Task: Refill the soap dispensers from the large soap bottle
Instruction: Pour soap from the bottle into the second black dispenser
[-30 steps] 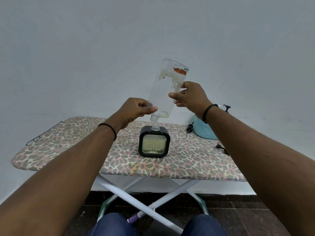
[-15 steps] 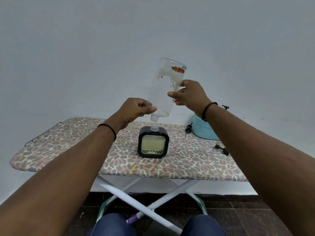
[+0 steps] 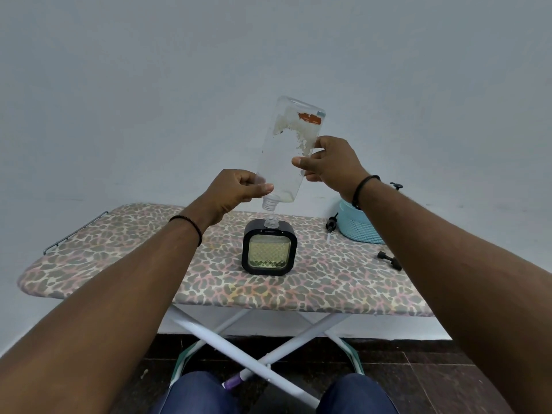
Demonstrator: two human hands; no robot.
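Now both hands pinching upturned soap bottle (image 3: 283, 156) (nearly empty): left fingers (image 3: 263, 188) at shoulder, right fingers (image 3: 301, 161) mid-body, mouth just above dispenser (image 3: 269, 249) neck, apart.

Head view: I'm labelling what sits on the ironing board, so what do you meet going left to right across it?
Black soap dispenser → black pump head → teal basket → small black pump part.

The large soap bottle (image 3: 286, 153), inverted at frame centre, now sits higher. Its mouth, earlier touching the soap dispenser (image 3: 269, 248) neck, hangs clear above it.
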